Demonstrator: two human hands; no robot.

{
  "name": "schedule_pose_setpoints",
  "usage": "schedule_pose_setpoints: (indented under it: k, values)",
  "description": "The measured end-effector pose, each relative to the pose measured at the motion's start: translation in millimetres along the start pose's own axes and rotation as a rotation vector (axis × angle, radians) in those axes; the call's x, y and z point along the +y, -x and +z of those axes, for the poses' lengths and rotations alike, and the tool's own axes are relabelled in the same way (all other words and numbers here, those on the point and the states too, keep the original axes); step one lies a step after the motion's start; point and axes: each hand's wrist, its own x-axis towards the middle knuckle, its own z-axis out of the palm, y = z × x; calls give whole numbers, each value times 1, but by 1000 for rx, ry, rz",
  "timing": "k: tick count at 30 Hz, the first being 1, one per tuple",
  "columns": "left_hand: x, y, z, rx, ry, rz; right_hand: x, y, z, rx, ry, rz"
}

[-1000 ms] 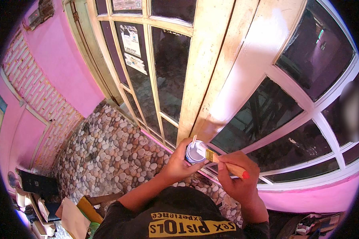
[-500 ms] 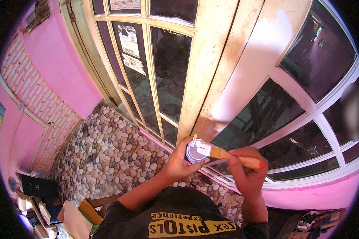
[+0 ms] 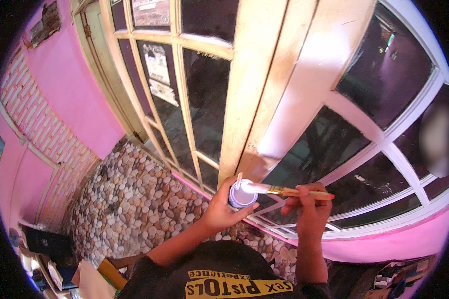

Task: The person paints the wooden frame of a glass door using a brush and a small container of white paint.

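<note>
My left hand (image 3: 222,212) is wrapped round a small paint can (image 3: 242,198), its open top facing up. A thin pale stick (image 3: 239,177) pokes out at the can's far rim. Pinched by the handle in my right hand (image 3: 310,208) is a paintbrush (image 3: 284,191), held nearly level with its white-coated bristles over the can's mouth. Whether the bristles touch the paint or the rim I cannot tell. Just beyond both hands stands a wooden frame with glass panes; its right part (image 3: 316,74) is white, while the door (image 3: 249,65) beside it is yellowish cream and stained.
Pebble-patterned flooring (image 3: 130,204) spreads to the left, up to a pink wall (image 3: 80,99) with a brick-like section. Cardboard (image 3: 92,281) and a black box (image 3: 47,242) lie at the lower left. More clutter (image 3: 401,274) sits at the lower right, below a pink ledge (image 3: 399,241).
The paintbrush has turned from broad side to narrow edge and levelled out, its bristles still at the can. My right-hand fingers have shifted on the handle. The view has moved slightly.
</note>
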Motion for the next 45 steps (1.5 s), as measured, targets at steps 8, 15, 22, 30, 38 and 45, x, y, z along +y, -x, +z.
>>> schedule_pose_setpoints:
  k: [8,15,22,30,38,45]
  values:
    - [10,-1,4,-32,3,-34,-18,3,-6,-31,-93,-288]
    - [5,2,3,-62,59,-68,-91,-6,1,46,49,-903]
    - [-5,14,-14,-43,-32,-60,-133,-45,35,325,577,-1434]
    - [-3,20,-23,-17,-51,-66,-151,-70,54,328,656,-1601]
    - [-12,23,-26,13,56,-77,-163,-77,54,306,651,-1567]
    - [-7,25,-26,31,-112,-32,-160,-81,54,308,697,-1513]
